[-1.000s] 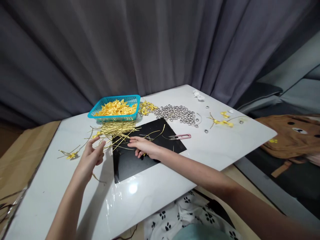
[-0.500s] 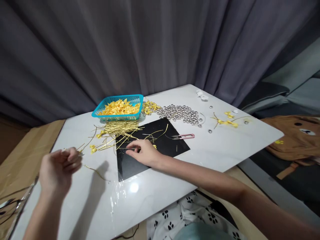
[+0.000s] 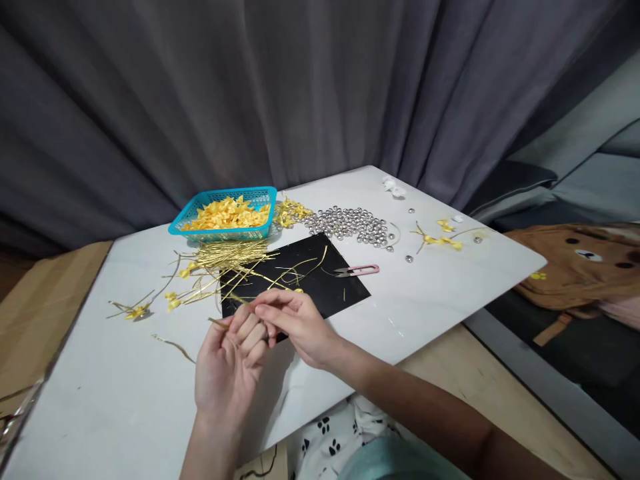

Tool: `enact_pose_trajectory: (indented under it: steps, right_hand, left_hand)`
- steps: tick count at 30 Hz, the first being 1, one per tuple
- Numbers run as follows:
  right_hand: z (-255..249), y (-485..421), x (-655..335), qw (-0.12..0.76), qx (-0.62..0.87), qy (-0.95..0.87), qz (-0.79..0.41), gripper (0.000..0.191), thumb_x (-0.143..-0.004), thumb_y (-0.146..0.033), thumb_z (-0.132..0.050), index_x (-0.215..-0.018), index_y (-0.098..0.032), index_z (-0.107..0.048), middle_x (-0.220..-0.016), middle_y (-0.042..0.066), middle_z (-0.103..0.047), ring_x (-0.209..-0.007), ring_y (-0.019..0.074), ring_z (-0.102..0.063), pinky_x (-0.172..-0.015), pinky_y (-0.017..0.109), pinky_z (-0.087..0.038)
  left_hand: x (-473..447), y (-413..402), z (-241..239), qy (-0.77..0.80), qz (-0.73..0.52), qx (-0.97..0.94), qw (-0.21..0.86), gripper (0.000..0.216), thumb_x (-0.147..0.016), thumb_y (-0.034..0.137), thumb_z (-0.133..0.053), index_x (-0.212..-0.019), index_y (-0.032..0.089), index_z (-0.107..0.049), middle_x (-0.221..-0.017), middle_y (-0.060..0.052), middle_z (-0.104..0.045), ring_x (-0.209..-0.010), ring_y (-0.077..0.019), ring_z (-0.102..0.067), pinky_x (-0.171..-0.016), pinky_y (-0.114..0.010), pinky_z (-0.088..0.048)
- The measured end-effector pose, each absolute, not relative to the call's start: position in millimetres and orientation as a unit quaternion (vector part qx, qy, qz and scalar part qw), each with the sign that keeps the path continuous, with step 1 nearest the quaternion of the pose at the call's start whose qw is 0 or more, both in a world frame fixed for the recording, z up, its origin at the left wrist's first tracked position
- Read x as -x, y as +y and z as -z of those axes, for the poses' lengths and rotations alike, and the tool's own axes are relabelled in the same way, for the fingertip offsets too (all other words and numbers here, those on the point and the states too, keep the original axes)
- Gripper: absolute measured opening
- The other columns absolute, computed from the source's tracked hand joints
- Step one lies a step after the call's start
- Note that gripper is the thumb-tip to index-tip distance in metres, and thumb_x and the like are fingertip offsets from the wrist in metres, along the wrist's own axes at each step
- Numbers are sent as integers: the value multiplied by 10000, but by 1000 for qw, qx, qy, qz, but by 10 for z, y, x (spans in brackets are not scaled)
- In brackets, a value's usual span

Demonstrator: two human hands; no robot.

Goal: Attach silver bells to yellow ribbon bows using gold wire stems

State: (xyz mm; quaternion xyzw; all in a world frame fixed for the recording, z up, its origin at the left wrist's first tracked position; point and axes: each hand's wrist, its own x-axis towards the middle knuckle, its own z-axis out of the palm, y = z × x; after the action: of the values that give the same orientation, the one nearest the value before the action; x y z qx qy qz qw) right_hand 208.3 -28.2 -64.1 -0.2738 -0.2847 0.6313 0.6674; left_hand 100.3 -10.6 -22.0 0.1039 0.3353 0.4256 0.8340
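Observation:
My left hand (image 3: 230, 363) and my right hand (image 3: 295, 323) meet above the near edge of a black mat (image 3: 320, 280). Both pinch a thin gold wire (image 3: 235, 301) between their fingertips. Just beyond them lies a loose pile of gold wires (image 3: 227, 257), some with small yellow flowers on them. A teal basket (image 3: 223, 213) full of yellow ribbon flowers stands behind the pile. Pink thread snips (image 3: 357, 270) lie on the mat's right corner. Silver beads (image 3: 350, 225) are heaped further back.
The white table (image 3: 440, 287) stands in front of a grey curtain. A finished yellow sprig (image 3: 133, 310) lies at the left, another sprig (image 3: 440, 239) at the right. A brown bear-faced bag (image 3: 580, 263) sits on the floor to the right.
My left hand swung out to the left, then came back to the middle. My right hand lifted off the mat and met it, and both now pinch a gold wire.

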Motion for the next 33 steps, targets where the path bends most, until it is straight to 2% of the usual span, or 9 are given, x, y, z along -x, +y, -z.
enact_pose_trajectory:
  steps: [2,5,7,11,15,18,25,29,33]
  right_hand:
    - [642,-270,-2115,665,271,-262,-645,231,-676,-329,-765,-804,-158,-678,-508,-62,-533,-422,39,-432,-412,161,-416]
    - [606,-265,-2158,664,270,-228,-659,260,-645,-332,-782,-769,-152,-641,-632,-50,-600,-396,13,-398,-371,153,-402]
    - [576,-267,-2189,660,262,-222,-668,275,-632,-339,-790,-735,-151,-618,-676,-55,-601,-379,0,-362,-346,148,-391]
    - [545,-277,-2240,640,242,-244,-687,247,-676,-356,-762,-708,-152,-626,-567,-91,-514,-331,-9,-270,-304,133,-339]
    - [518,-293,-2291,619,236,-275,-697,199,-700,-327,-736,-726,-150,-650,-595,-80,-566,-330,-13,-203,-302,145,-307]
    - [481,-308,-2355,595,235,-308,-704,162,-719,-299,-702,-724,-148,-644,-642,-59,-610,-340,-14,-200,-316,155,-276]
    - [325,-346,-2517,514,276,-477,-657,129,-769,-259,-622,-714,-142,-628,-673,-37,-611,-403,12,-336,-378,185,-216]
    - [222,-364,-2533,475,285,-543,-631,99,-775,-186,-596,-688,-140,-609,-664,-30,-587,-568,49,-480,-541,193,-356]
    - [185,-377,-2488,470,306,-530,-636,127,-750,-218,-642,-675,-139,-576,-676,-26,-580,-628,63,-510,-600,209,-379]
  left_hand:
    - [-1036,-96,230,339,-435,-132,824,367,-932,163,-265,-570,217,-280,-489,82,-221,-350,-56,-221,-310,-133,-246]
    - [-1094,-96,262,345,-459,-165,802,403,-938,271,-410,-554,206,-304,-502,93,-213,-355,-52,-169,-301,-134,-214]
    - [-1124,-106,292,355,-473,-214,777,417,-878,345,-551,-551,202,-335,-511,98,-231,-370,-53,-158,-307,-139,-218]
    - [-1149,-143,338,397,-508,-368,670,493,-743,477,-683,-498,199,-357,-484,97,-255,-394,-58,-171,-333,-171,-216]
    - [-1139,-183,332,416,-527,-410,618,461,-667,379,-780,-454,186,-420,-437,91,-290,-414,-61,-228,-381,-197,-210]
    - [-1119,-204,303,424,-526,-438,593,420,-723,318,-742,-453,186,-447,-433,84,-309,-434,-73,-243,-409,-219,-212]
    - [-999,-200,286,439,-482,-510,561,428,-770,340,-689,-449,195,-445,-440,70,-310,-459,-93,-251,-431,-243,-220]
    - [-894,-156,291,440,-424,-535,584,432,-733,385,-713,-439,194,-461,-443,67,-303,-453,-90,-247,-428,-239,-221]
    - [-829,-127,265,437,-395,-560,583,439,-710,456,-717,-450,199,-473,-437,58,-335,-447,-94,-273,-420,-235,-241]
